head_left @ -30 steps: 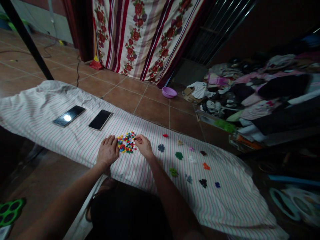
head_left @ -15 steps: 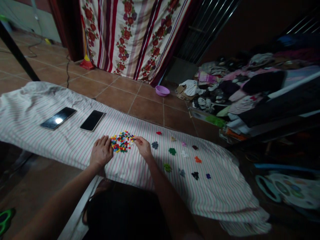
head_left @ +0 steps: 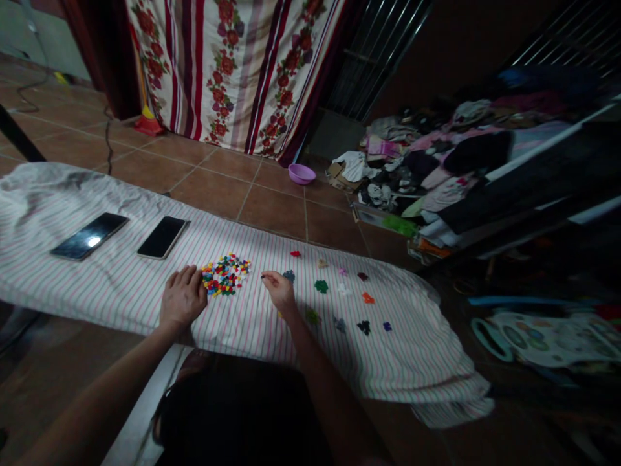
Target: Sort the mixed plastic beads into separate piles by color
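A heap of small multicoloured plastic pieces (head_left: 226, 275) lies on a striped cloth. My left hand (head_left: 184, 296) rests flat at the heap's left edge, fingers stretched out and touching it. To the right of the heap, my right hand (head_left: 280, 291) pinches one small dark piece (head_left: 263, 277) between thumb and fingertips, just above the cloth. Beyond that hand are little single-colour groups, among them a red group (head_left: 295, 254), a dark grey group (head_left: 289, 276), a green group (head_left: 321, 286), an orange group (head_left: 368, 298) and a black group (head_left: 363, 327). A lime green group (head_left: 313, 316) lies beside my right wrist.
Two phones, a larger one (head_left: 90, 236) and a smaller one (head_left: 162, 237), lie on the left of the striped cloth (head_left: 233, 330). On the tiled floor behind stands a purple basin (head_left: 301, 173). Heaped clothes (head_left: 417, 155) fill the right background.
My right hand has moved away from the heap, rightward, with a small dark piece in its fingertips. My left hand stays at the heap. The whole view has shifted a little.
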Tool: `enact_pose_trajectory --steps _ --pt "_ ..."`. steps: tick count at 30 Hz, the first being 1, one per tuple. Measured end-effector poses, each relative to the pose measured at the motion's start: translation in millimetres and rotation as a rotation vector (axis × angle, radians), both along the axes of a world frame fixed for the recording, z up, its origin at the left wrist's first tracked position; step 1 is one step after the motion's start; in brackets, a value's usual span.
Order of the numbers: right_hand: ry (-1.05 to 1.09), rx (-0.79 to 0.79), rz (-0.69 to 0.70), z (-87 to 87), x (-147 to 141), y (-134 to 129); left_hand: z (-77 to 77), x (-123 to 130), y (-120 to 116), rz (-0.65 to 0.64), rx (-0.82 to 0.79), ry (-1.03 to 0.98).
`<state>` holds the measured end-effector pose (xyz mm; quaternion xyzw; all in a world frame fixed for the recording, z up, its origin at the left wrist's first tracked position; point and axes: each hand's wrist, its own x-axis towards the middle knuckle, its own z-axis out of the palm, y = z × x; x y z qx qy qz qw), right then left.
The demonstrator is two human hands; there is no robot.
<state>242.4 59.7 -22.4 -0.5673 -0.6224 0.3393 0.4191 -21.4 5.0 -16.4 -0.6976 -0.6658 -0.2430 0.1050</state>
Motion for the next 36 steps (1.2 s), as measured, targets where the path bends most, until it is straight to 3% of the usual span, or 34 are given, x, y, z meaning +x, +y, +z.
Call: enact_pose_trajectory --steps 14,22,31,36 --pt "0.007 0.014 -0.217 -5.0 51.0 -13.3 2.9 -0.1 -1.9 -0.010 -0.019 -0.029" --pt "-0.046 0.036 -0.290 3.1 75.2 -24.2 1.9 -1.3 -1.6 -0.018 0.002 -0.023" --pt "-0.202 0.064 -0.456 13.4 130.0 -55.7 10.5 0.6 -5.1 -0.022 -0.027 -0.048" --pt "-0.355 0.183 -0.580 14.2 163.0 -80.5 11.4 1.4 -5.6 -0.033 -0.003 -0.098"
